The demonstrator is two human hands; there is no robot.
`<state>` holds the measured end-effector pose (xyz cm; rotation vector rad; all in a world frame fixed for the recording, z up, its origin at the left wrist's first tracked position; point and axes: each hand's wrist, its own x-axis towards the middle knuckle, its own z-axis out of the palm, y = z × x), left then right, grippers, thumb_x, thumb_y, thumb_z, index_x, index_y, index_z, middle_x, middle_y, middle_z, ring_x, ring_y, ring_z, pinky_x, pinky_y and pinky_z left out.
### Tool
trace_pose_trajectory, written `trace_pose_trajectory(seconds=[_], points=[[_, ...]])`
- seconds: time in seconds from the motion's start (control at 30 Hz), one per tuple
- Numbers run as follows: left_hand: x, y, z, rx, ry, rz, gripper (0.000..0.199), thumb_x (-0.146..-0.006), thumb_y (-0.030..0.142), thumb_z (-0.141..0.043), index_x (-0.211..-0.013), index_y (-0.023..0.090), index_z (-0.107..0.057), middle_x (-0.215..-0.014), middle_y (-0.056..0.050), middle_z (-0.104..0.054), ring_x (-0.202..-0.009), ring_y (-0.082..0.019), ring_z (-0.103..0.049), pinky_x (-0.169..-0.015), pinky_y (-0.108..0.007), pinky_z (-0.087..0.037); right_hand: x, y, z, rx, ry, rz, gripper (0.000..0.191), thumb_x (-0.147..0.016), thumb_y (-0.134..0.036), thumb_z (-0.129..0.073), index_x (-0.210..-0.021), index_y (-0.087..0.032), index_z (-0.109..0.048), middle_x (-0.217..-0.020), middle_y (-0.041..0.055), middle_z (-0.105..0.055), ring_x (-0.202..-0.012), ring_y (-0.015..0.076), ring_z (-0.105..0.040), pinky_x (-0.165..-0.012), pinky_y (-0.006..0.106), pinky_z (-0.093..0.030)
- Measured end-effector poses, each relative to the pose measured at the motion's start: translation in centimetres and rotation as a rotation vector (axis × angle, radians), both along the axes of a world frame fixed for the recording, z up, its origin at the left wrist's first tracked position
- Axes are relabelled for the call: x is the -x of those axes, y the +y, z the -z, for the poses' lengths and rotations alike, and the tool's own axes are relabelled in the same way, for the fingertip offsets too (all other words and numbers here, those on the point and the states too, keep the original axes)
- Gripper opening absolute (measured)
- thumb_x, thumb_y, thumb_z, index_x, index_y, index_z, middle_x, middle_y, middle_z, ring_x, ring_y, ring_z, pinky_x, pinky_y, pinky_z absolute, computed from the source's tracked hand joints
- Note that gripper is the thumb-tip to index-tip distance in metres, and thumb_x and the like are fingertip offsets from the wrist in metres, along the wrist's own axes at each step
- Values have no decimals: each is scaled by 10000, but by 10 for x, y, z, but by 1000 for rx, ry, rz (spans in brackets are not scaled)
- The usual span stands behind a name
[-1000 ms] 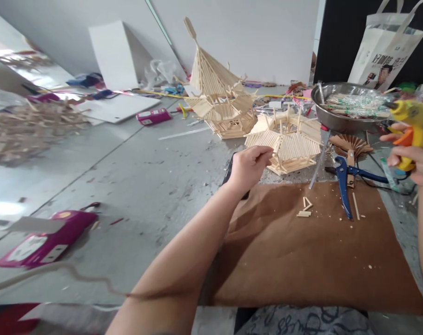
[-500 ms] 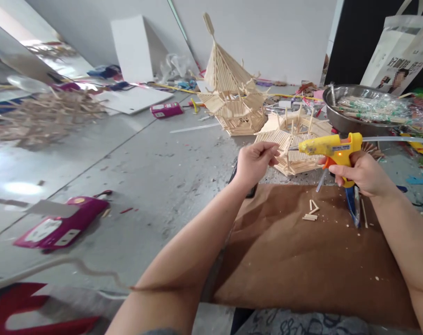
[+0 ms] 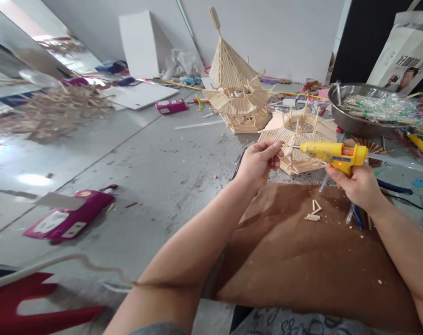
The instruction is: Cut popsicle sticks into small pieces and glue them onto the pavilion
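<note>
My right hand [image 3: 360,184] is wrapped round the handle of a yellow glue gun [image 3: 332,152], its nozzle pointing left. Close to the nozzle tip, my left hand [image 3: 262,160] pinches a tiny pale piece, perhaps a short stick, mostly hidden by the fingers. Behind both hands sits a low wooden stick structure [image 3: 304,139] with upright posts. A taller stick tower [image 3: 237,88] with a pointed roof stands farther back. Several short cut sticks [image 3: 313,217] lie on the brown sheet [image 3: 302,265].
A metal bowl [image 3: 351,118] of wrapped sticks is at the right, beside a white bag [image 3: 399,56]. Blue-handled pliers [image 3: 394,187] lie near my right hand. Purple power strips [image 3: 72,216] and a stick pile [image 3: 58,111] are on the left.
The glue gun has tilted and turned slightly, with its nozzle still near my left fingers. The whole view has shifted a little, so the background appears farther right.
</note>
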<state>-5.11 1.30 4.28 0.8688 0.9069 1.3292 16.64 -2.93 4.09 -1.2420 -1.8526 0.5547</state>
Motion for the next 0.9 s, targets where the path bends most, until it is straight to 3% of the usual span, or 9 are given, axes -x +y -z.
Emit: trace_pose_trajectory(seconds=[0.17,0.9], points=[[-1,-1,1,-6,-5,4,215,-572,255,-747,-656,121,-601,-491,44,-561,-346,-25,-440,-339,-144,-313,1,-2,-1,-16,-34,12,267,-805,-421,-530,-672,-196,-586,-543,-1,-524,-652,162,-566,-605,286,-447],[-4,-4,-3,7,12,13,185,-602,244,-737,-669,129,-610,-521,39,-584,-337,-22,-427,-332,-158,-303,3,-5,-6,0,-60,23,353,-796,-488,-515,-557,-228,-514,-433,-12,-447,-632,180,-559,-581,290,-425]])
